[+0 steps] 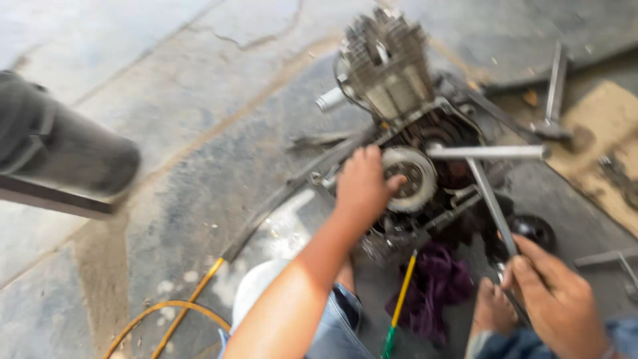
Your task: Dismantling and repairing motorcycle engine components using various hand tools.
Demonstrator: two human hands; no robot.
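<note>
Whole shot is motion-blurred, so the engine (405, 126) fins are just mush. The left hand (362, 186) covers part of the round clutch (412, 178). The right hand (558, 299) hides the T-wrench (488, 193) lower end. The dark cylinder (60, 143) is cut off at the left edge.

Greasy engine (399, 126) on floor, T-wrench (488, 173) (metal) at its clutch.

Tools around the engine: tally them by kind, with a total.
T-handle wrenches: 3, one in the right hand at, one upper right, one at the right edge
Yellow-shafted screwdriver: 1
Purple rag: 1
Total: 5
The left hand holds the round engine part.
</note>
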